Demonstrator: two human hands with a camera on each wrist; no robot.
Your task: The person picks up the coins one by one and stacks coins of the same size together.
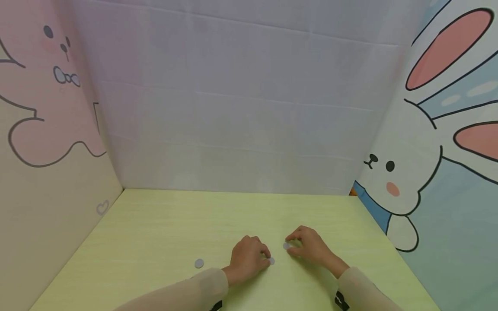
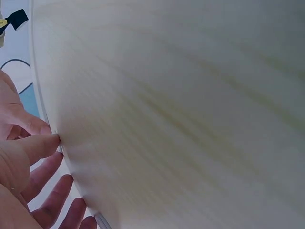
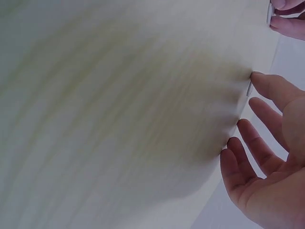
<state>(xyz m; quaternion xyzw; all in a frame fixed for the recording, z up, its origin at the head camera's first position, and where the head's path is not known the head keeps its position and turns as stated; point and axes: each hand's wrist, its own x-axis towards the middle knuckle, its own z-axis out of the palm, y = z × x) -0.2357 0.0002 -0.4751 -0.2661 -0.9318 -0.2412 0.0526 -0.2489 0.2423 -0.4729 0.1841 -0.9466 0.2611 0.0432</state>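
Note:
Three small flat grey discs lie on the pale yellow table. My left hand (image 1: pixel 249 258) pinches one grey disc (image 1: pixel 271 261) at its edge between thumb and index finger, near the middle of the table. Slightly farther back and to the right, my right hand (image 1: pixel 309 246) holds a second grey disc (image 1: pixel 286 245) the same way. A gap separates these two discs. The third disc (image 1: pixel 199 263) lies to the left of my left hand, untouched. In the right wrist view, the disc (image 3: pixel 249 89) shows edge-on between thumb and index finger, while the other fingertips rest on the tabletop.
The yellow tabletop (image 1: pixel 163 224) meets a plain whitish sheet (image 1: pixel 241 108) at the back. A pink cartoon panel (image 1: pixel 50 108) stands on the left, a rabbit-print panel (image 1: pixel 447 207) on the right.

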